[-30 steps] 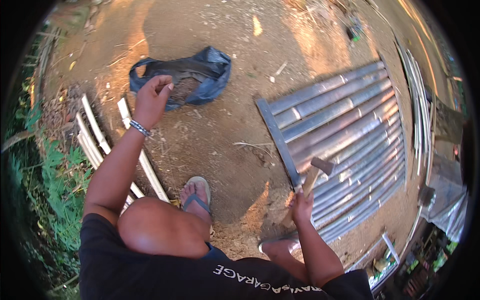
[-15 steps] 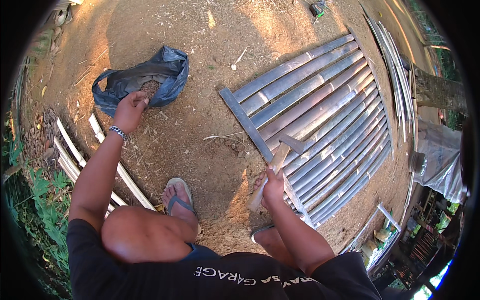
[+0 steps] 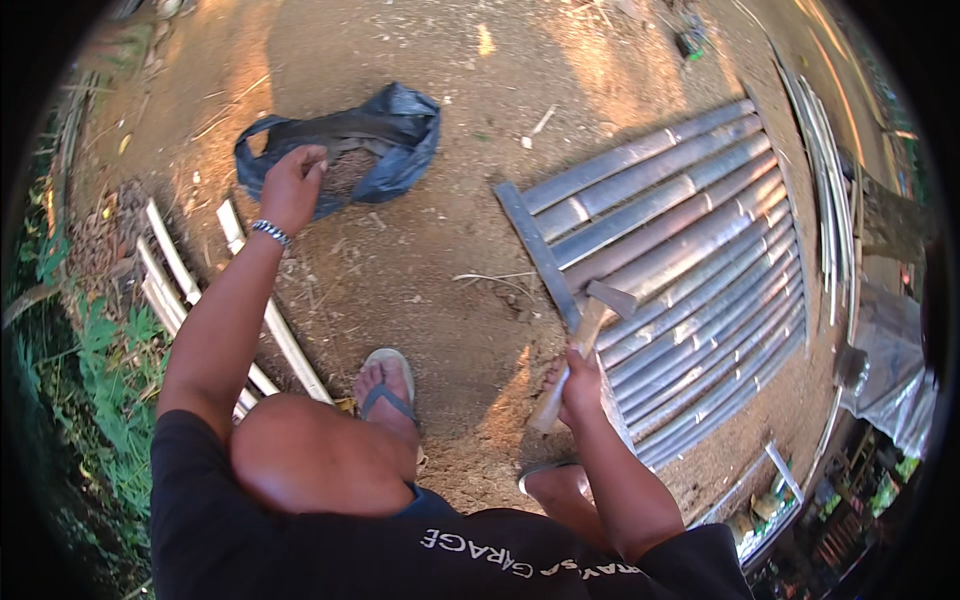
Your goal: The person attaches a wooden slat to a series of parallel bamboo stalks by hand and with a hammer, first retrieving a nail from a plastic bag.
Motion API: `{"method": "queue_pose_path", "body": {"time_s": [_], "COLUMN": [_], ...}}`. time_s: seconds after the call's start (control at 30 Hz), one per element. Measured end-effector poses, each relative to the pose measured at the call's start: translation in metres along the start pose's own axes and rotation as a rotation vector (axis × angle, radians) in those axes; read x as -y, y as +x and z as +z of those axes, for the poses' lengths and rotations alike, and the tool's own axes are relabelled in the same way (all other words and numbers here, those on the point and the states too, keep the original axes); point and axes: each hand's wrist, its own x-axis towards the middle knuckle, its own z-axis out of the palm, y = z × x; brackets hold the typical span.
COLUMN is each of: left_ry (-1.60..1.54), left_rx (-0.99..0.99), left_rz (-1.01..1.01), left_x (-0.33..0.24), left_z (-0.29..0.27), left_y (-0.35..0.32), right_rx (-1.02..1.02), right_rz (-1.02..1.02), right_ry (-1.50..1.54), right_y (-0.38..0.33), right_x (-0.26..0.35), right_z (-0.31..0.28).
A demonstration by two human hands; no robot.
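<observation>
My left hand [image 3: 293, 187] is over the near left side of a dark plastic bag [image 3: 408, 140], thumb and fingers pinched together. Whatever they hold, if anything, is too small to make out. Inside the open bag lies a heap of small brown pieces [image 3: 352, 172], too fine to name surely. My right hand [image 3: 580, 388] is wrapped round the wooden handle of a hatchet [image 3: 592, 325], its metal head pointing up and away from me. Behind the hatchet head, a panel of split bamboo slats [image 3: 660, 270] lies on the ground, joined by a crosspiece along its left end.
Pale bamboo strips [image 3: 285, 340] lie left of my sandalled foot [image 3: 385, 390], beside green plants [image 3: 110, 370]. More long strips [image 3: 825, 180] lie beyond the panel at the right, near clear plastic sheeting [image 3: 895, 350]. A small dark and green object [image 3: 690, 45] sits at the far side.
The scene has shifted rightward in the picture. My left hand has moved up and farther left over the bag, baring more of its contents. My right hand keeps its hold on the hatchet.
</observation>
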Motion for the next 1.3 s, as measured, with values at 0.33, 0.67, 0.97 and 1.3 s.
{"method": "queue_pose_path", "body": {"time_s": [0.33,0.67,0.97,1.3], "left_ry": [0.293,0.599,0.654,0.232], "left_rx": [0.213,0.328,0.368,0.304], "left_rz": [0.118,0.165,0.199,0.090], "left_x": [-0.008,-0.010,-0.007,0.013], "left_z": [0.007,0.025,0.025,0.014], "left_y": [0.016,0.030,0.029,0.031], "right_rx": [0.011,0.027,0.031,0.040], "right_rz": [0.010,0.006,-0.032,-0.050], "right_ry": [-0.065,-0.126,-0.138,-0.167], "right_y": [-0.003,-0.006,-0.003,-0.003], "right_x": [0.009,0.017,0.011,0.008], "right_z": [0.000,-0.003,-0.001,-0.003]}}
